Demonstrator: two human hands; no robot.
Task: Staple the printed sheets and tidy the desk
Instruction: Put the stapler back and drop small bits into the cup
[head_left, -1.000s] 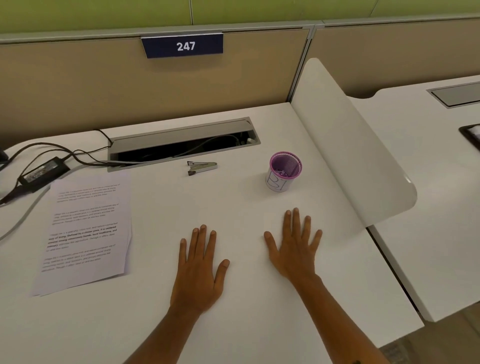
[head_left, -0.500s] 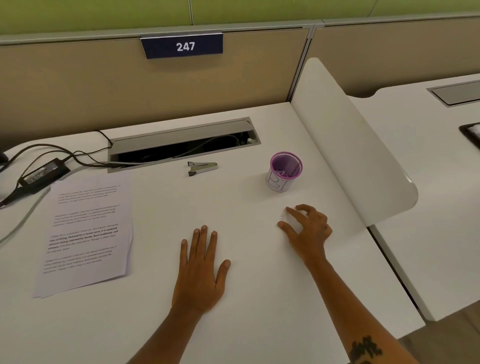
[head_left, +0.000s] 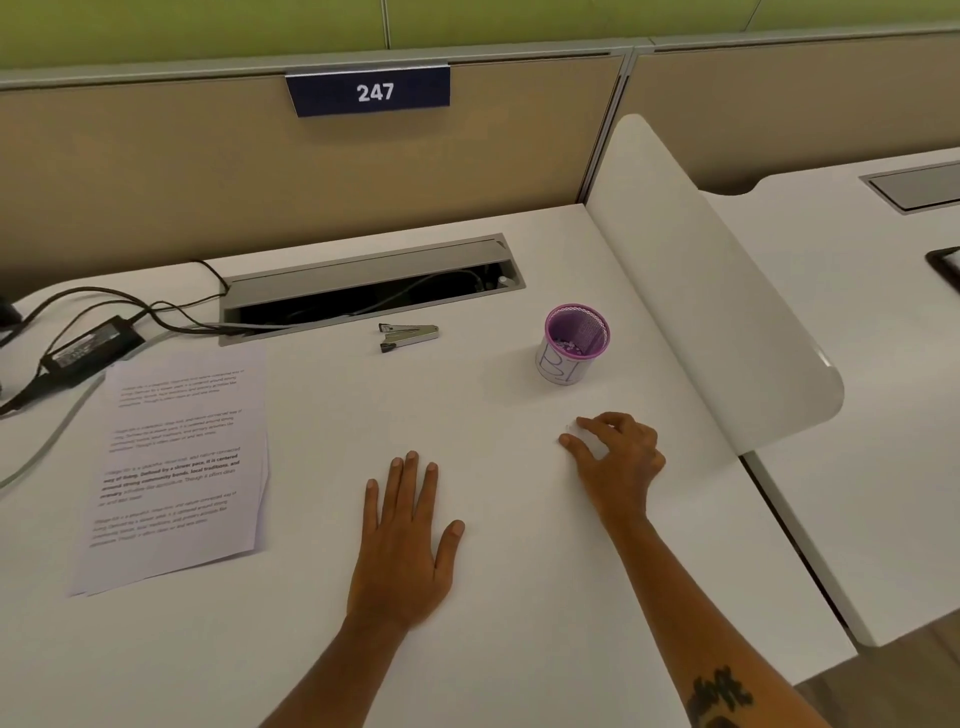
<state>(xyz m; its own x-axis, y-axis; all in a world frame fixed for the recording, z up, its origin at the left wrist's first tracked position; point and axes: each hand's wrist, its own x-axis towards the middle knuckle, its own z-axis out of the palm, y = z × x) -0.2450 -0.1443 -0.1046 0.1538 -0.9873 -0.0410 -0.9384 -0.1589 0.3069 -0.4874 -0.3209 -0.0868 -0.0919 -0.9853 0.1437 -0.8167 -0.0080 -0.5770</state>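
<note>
A small stack of printed sheets (head_left: 176, 467) lies at the left of the white desk (head_left: 493, 597). A small metal stapler (head_left: 409, 335) lies near the cable slot, apart from both hands. My left hand (head_left: 405, 540) rests flat on the desk with straight fingers and holds nothing. My right hand (head_left: 618, 457) is just below a purple mesh cup (head_left: 571, 345). Its fingers are curled and its thumb and forefinger pinch what looks like a small white scrap (head_left: 571, 428) on the desk surface.
An open grey cable slot (head_left: 363, 280) runs along the back. A black power adapter (head_left: 91, 345) and cables lie at the far left. A white curved divider (head_left: 701, 291) borders the desk on the right, with a second desk (head_left: 857, 364) beyond it.
My right hand lifted from lying flat, slid slightly right and forward, and curled its fingers around a small white scrap. The left hand stayed flat.
</note>
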